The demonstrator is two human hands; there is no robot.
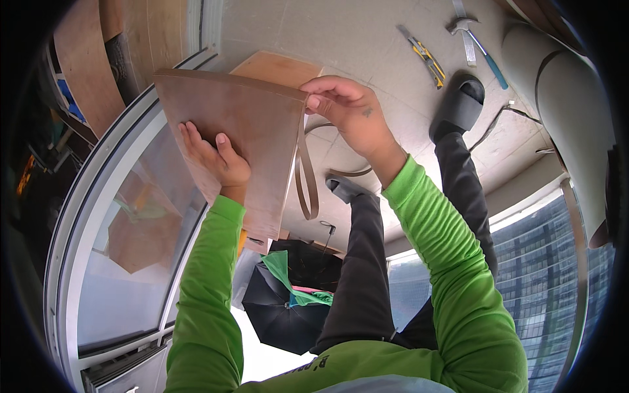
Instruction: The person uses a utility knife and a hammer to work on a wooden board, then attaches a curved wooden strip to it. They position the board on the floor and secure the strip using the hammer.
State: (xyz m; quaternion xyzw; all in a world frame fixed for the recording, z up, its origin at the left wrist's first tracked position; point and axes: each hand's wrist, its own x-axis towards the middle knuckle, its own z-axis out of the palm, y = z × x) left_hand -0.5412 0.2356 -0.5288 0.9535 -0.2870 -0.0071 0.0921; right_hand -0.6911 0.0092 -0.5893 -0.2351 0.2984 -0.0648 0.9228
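Observation:
A brown wood panel (262,137) stands tilted in front of me, its broad face toward me. My left hand (219,160) lies flat on that face, fingers stretched and thumb apart. At the panel's upper right corner, my right hand (354,114) pinches a thin brown edge-banding strip (309,196) against the edge between thumb and fingers. From this corner the loose strip hangs in a long loop beside the panel's right edge, and part of it curls behind toward the floor.
A utility knife (424,57) and a blue-handled hammer (481,49) lie on the tiled floor (367,33), near a metal ruler (466,46). A glass sliding door (131,242) borders the left. An open black umbrella (275,314) sits below the panel. My slippered foot (462,101) is right.

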